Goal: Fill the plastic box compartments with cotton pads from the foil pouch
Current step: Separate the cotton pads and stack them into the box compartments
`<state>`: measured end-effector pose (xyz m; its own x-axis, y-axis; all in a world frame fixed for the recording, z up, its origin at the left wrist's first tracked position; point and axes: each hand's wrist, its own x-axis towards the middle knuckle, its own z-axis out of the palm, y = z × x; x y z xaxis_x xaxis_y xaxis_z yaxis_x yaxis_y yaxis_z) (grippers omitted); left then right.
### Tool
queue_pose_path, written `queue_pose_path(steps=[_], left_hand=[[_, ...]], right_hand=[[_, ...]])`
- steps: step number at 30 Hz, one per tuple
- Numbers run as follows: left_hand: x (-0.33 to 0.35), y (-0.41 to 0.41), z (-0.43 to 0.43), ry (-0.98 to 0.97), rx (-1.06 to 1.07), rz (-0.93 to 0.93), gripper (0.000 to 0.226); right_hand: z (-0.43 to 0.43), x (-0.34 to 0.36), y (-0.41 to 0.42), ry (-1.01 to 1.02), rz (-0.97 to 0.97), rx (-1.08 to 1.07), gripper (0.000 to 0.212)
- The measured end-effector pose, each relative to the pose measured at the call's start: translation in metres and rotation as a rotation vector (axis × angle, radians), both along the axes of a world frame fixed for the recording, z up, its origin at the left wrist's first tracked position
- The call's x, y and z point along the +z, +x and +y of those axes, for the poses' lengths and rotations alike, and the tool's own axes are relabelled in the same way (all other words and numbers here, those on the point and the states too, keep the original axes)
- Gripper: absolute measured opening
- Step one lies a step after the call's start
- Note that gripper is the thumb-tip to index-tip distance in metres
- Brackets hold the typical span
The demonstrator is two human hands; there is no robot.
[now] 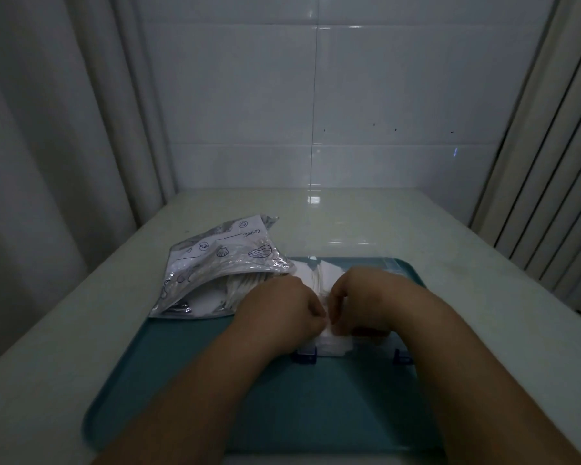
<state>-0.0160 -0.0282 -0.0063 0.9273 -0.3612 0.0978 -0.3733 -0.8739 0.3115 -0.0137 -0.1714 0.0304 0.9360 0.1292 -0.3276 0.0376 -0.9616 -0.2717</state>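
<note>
1. left hand (282,308) and right hand (361,302) are knuckle to knuckle over the plastic box (334,347), both with fingers curled in, pinching the same white stack of cotton pads (317,280) between them. it's dim, so the fingertips themselves are hard to make out.
2. the stack stands on edge in the box and runs away from the hands toward the far wall of the box. which compartment, can't tell.
3. the box is clear, with two blue latches (305,356) on the near side.
4. foil pouch (222,260) lies just left of the box, mouth open toward the left hand, more white pads showing inside.
5. box sits on a teal tray (182,380); the pouch is half on it.
6. tray's on a pale surface (64,330), tiled wall (383,95) behind, curtains (47,129) either side.
</note>
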Motion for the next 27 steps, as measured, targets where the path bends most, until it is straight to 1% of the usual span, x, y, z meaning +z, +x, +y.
queue_pose_path(steps=[2, 4, 8, 12, 15, 20, 23, 27], left_hand=[[0.001, 0.0, -0.001, -0.003, 0.01, 0.014, 0.021], [0.001, -0.001, -0.002, -0.011, 0.022, 0.022, 0.02], [0.0, -0.003, -0.001, -0.004, 0.028, 0.02, 0.021], [0.004, -0.005, -0.002, -0.024, 0.036, 0.045, 0.027], [0.006, -0.002, -0.003, -0.026, 0.037, 0.082, 0.027], [0.005, 0.0, -0.003, 0.01, 0.028, 0.069, 0.024], [0.004, -0.002, 0.002, -0.054, 0.003, 0.055, 0.021], [0.008, -0.001, 0.011, -0.269, 0.027, 0.052, 0.017]], right_hand=[[0.003, 0.0, 0.001, -0.083, 0.014, 0.027, 0.028], [0.003, 0.0, 0.001, -0.101, 0.019, 0.025, 0.031], [-0.006, -0.003, 0.002, -0.009, -0.002, 0.001, 0.02], [-0.007, -0.006, 0.003, -0.025, -0.027, 0.037, 0.02], [-0.006, -0.008, 0.005, -0.04, -0.04, 0.049, 0.02], [-0.009, -0.007, 0.004, 0.026, -0.037, 0.043, 0.014], [-0.014, -0.003, 0.002, 0.108, -0.047, 0.024, 0.014], [-0.017, 0.001, 0.005, 0.214, -0.21, 0.015, 0.015]])
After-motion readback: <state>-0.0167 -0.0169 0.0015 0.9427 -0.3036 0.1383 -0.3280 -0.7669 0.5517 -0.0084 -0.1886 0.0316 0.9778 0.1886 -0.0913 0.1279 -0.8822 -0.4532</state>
